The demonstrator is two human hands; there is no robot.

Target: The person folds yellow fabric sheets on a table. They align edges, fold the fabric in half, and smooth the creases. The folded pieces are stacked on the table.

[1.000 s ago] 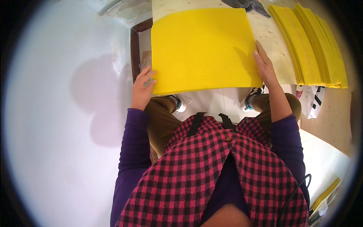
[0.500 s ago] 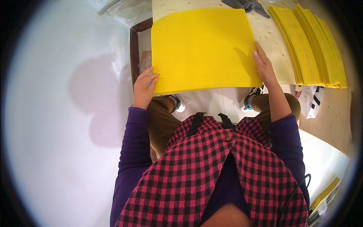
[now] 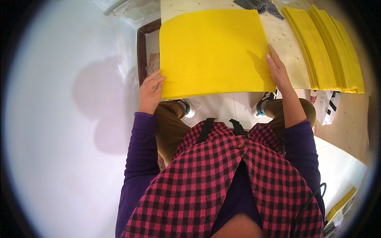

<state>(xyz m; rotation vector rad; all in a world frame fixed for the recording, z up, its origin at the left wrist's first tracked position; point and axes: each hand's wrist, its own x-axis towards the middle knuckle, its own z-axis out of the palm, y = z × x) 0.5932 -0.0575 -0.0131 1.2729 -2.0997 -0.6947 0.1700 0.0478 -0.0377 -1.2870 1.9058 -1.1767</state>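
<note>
A broad stack of yellow fabric sheets [image 3: 214, 51] lies flat in front of me, its near edge jutting past the table over my feet. Layers show along that near edge. My left hand [image 3: 151, 92] rests against the stack's left edge near the front corner, fingers stretched out and slightly apart. Against the right edge lies my right hand [image 3: 278, 69], its fingers straight and upright along the side, the thumb by the border. Neither hand visibly grips the fabric, though the undersides of the fingers are hidden.
Several folded yellow bundles [image 3: 317, 47] stand in a row at the right of the pale wooden table [image 3: 291, 43]. Beyond the stack sits a grey knitted piece [image 3: 260, 6]. A white wall [image 3: 51, 131] bounds the left side. A white bag [image 3: 328, 107] is below the table's right part.
</note>
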